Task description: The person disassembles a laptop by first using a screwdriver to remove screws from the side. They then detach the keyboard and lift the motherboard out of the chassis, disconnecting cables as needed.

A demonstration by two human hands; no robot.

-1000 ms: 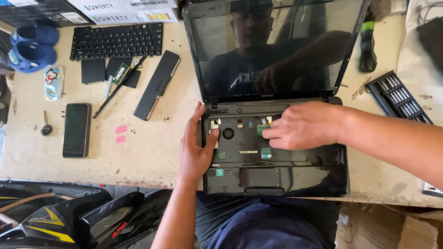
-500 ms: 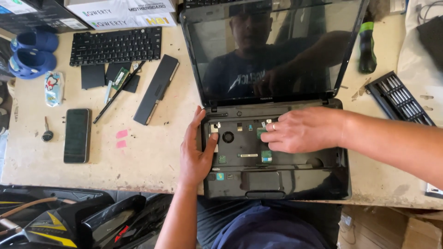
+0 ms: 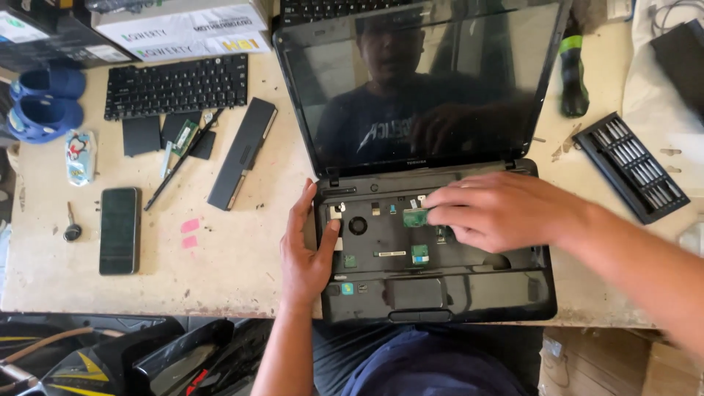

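Observation:
An open black laptop (image 3: 411,293) lies on the worn table with its keyboard taken out, so the inner tray with small green parts shows. My left hand (image 3: 304,249) clasps the base's left edge, its thumb lying on the tray beside a round hole. My right hand (image 3: 506,213) reaches in from the right, and its fingertips pinch a small green board (image 3: 414,218) near the top middle of the tray. The dark screen (image 3: 418,88) stands upright behind and reflects a person.
Left of the laptop lie the removed keyboard (image 3: 176,86), a black battery bar (image 3: 242,152), small covers, a phone (image 3: 119,229) and a key (image 3: 71,227). A bit set (image 3: 631,167) and a screwdriver (image 3: 573,73) lie to the right. Boxes (image 3: 183,29) stand behind.
My right fingertips have drawn together on the small green board, which was covered before. My left thumb has slid further onto the tray.

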